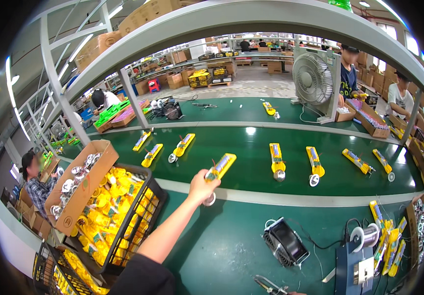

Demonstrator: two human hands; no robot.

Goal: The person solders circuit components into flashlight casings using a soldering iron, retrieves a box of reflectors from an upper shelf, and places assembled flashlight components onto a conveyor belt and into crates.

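My left hand (pixel 203 188) reaches over the front rail of the conveyor, closed around a yellow flashlight housing (pixel 223 166) with a cylindrical battery inside. A round silver reflector hangs below my fingers. Several similar yellow housings lie spread along the green belt (pixel 241 172), most with silver reflectors at one end; one housing (pixel 276 156) lies to the right of my hand. At the lower edge only a sliver of my right hand (pixel 296 293) shows, its fingers hidden. Beside it is a thin metal tool (pixel 267 283), partly cut off.
A black crate (pixel 140 216) of yellow parts and a carton (pixel 91 174) of reflectors stand left. On the bench are a small black fan (pixel 285 242), a blue unit (pixel 353 269), a wire spool (pixel 365 236) and piled housings (pixel 391 241). Co-workers sit beyond; a large fan (pixel 315 77) stands across.
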